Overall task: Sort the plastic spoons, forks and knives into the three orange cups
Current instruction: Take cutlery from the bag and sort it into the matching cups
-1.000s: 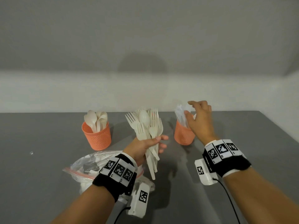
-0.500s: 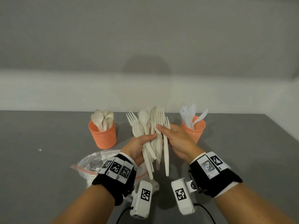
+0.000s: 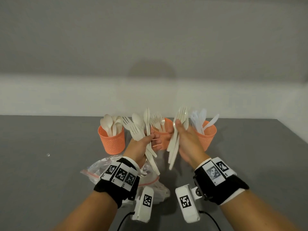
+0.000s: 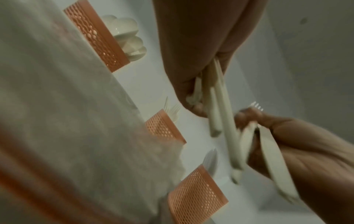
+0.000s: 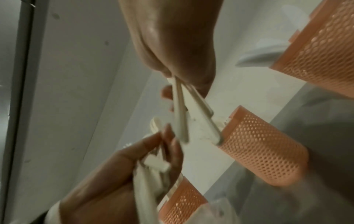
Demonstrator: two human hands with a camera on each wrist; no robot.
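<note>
Three orange mesh cups stand in a row on the grey table. The left cup (image 3: 112, 140) holds spoons, the middle cup (image 3: 164, 135) holds forks and is partly hidden behind my hands, and the right cup (image 3: 207, 135) holds white knives. My left hand (image 3: 144, 144) grips a fanned bunch of cream forks and spoons (image 3: 139, 129) in front of the middle cup. My right hand (image 3: 183, 139) pinches a few cream forks (image 3: 180, 117), held upright just right of the bunch. In the right wrist view the forks (image 5: 188, 115) hang from its fingers.
A crumpled clear zip bag (image 3: 98, 169) with a red seal lies on the table under my left wrist. A tiny clear speck (image 3: 48, 154) sits at the left. The table's back edge meets a pale wall.
My right hand came back from the right cup to the bunch, took hold of a few forks and has drawn them off to the right. The left hand stays put.
</note>
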